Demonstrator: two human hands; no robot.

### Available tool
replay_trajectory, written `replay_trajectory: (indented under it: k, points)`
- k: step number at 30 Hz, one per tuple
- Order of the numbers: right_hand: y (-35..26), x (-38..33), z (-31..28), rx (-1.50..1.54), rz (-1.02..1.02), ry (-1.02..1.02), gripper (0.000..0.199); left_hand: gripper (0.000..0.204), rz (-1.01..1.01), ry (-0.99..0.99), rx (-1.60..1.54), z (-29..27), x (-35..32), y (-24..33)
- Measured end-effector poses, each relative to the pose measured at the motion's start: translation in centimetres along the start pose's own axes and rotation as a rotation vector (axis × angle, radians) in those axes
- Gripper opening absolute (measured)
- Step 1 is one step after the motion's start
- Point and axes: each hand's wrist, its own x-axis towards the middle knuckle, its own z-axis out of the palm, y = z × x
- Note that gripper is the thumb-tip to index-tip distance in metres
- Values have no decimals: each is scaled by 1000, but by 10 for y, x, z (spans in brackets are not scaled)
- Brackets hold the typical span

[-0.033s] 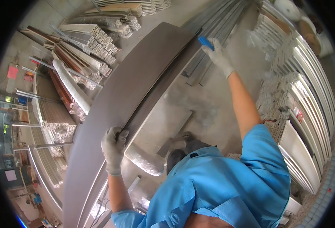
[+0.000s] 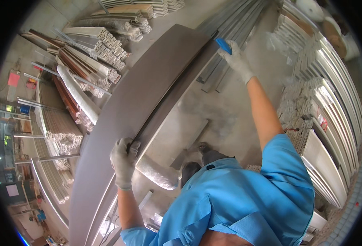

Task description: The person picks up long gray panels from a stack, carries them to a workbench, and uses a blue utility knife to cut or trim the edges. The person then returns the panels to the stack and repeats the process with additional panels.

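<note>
A long grey-brown board (image 2: 131, 90) lies in front of the person, a little to the left; its long axis slants from the lower left up to the upper right, bowed by the lens, with the far end at top centre and the near end running out toward the lower edge. Stacked pale panels (image 2: 332, 98) fill the right side. Grey metal bars (image 2: 236, 26) stretch away past the board's far end. A narrow strip (image 2: 177, 98) follows the board's right-hand edge, parallel to it, a dark gap between them. A plastic-wrapped roll (image 2: 158, 174) lies just right of the left hand (image 2: 123, 160), which is gloved and curled over the strip and board edge; whether it pinches either, I cannot tell. The gloved right hand (image 2: 236, 59) closes round a small blue block (image 2: 223, 46) at the strip's far end.
</note>
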Motion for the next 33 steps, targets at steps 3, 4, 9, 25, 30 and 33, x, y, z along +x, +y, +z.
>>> replay_trajectory:
  k: [3, 4, 9, 25, 30, 33]
  points:
    - [7, 15, -1, 168, 77, -60, 44, 16, 169, -27, 190, 2, 2, -9]
    - [8, 18, -4, 234, 128, -101, 43, 17, 199, -53, 211, 1, 3, -12]
    - [-5, 17, -10, 198, 285, -70, 37, 17, 382, -151, 153, -4, 17, -26]
    - [-45, 22, 52, -532, 177, 97, 38, 18, 423, -330, -49, -13, 36, -45]
    - [-79, -49, 71, -548, 1, 61, 30, 17, 433, -337, -50, -11, 37, -46]
    - [-115, -113, 92, -548, -34, 22, 29, 18, 446, -334, -66, -10, 37, -47]
